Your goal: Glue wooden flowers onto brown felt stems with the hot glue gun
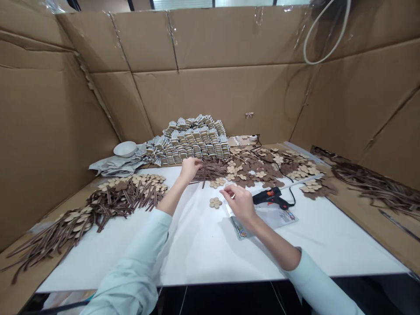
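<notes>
My left hand [191, 169] is closed at the fingertips on a thin brown strip [204, 179], at the near edge of a bundle of brown strips [215, 169]. A single beige flower-shaped piece [215, 202] lies flat on the white board [197, 245], just left of my right hand [239, 201]. Thumb and fingers of that hand are pinched together above the board; whatever may be between them is too small to tell. Right of it, a black and orange glue gun [267, 195] rests on a clear plastic packet [278, 218].
Brown and beige flower pieces [262, 168] spread at the back right. Stemmed flowers [124, 197] heap at the left. Behind stand stacked small grey-white packs [197, 140] and a white bowl [125, 149]. More strips [377, 179] and a cutter-like tool [398, 224] lie right; cardboard walls [213, 92] enclose the table.
</notes>
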`<state>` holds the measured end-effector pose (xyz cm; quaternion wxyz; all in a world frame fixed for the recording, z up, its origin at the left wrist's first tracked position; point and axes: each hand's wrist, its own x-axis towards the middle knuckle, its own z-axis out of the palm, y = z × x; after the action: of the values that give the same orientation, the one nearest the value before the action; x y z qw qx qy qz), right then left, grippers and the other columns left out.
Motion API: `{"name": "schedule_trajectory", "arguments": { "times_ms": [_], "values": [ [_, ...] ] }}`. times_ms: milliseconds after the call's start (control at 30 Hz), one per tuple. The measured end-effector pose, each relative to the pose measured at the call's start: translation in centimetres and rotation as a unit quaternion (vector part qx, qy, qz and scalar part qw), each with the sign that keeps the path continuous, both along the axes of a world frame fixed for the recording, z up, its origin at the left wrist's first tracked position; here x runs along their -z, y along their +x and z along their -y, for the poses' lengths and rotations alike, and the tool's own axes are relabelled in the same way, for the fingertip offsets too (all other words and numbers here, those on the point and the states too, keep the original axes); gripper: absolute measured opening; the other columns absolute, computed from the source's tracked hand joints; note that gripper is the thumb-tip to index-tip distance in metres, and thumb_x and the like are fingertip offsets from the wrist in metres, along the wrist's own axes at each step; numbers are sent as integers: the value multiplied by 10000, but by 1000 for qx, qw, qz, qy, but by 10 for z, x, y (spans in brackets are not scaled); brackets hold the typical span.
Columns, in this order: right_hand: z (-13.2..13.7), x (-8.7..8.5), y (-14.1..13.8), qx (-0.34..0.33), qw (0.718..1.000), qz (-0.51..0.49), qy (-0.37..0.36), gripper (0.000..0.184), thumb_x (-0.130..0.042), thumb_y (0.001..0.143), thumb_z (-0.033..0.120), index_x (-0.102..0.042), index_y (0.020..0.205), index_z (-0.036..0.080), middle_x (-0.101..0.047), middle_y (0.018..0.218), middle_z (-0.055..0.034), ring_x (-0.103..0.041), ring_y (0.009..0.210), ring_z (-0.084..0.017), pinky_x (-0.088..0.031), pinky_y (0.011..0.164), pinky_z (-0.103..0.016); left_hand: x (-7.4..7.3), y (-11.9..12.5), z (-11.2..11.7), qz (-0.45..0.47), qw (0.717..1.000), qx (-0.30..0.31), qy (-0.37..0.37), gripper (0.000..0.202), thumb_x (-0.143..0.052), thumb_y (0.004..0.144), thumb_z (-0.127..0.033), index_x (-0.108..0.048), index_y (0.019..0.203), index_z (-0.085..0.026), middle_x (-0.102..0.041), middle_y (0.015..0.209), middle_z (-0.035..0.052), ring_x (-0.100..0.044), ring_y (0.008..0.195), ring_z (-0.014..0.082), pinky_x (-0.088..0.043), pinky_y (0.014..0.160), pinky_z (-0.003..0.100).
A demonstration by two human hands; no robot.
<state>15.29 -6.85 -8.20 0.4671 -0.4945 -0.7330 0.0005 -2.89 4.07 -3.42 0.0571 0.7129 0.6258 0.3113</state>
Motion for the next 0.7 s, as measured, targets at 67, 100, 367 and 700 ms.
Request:
{"name": "schedule_trajectory", "arguments": {
  "times_ms": [67,100,367,700],
  "values": [
    [0,0,0,-4,1000,9,6,199,-513,801,303,-583,651,193,-625,609,-6,-565,575,-133,-414,570,-246,3,-4,-6,-1,1000,-1,-1,284,-637,650,-149,-679,931,-150,-692,877,62,-634,811,206,-467,786,280],
    [1,0,0,-5,1000,13,5,195,-517,800,299,-583,650,193,-624,608,-5,-564,578,-133,-412,571,-246,4,-6,-8,-2,1000,-2,0,337,-658,625,-142,-665,962,-147,-682,914,71,-629,834,214,-467,797,293],
    [7,-9,-2,-18,999,5,-45,320,-401,863,319,-565,621,187,-619,616,-22,-562,619,-155,-405,594,-268,-19,-9,4,100,986,-13,136,509,-709,573,-118,-587,1066,-129,-377,1333,160,-532,1069,241,-388,952,354],
    [0,-13,4,-69,991,-110,-22,454,-569,734,329,-458,1131,139,-562,1115,-135,-512,1037,-225,-402,895,-382,-38,16,76,279,940,180,-72,261,-734,498,-344,-713,656,-137,-528,1218,154,-547,1035,332,-416,897,428]
  ]
}}
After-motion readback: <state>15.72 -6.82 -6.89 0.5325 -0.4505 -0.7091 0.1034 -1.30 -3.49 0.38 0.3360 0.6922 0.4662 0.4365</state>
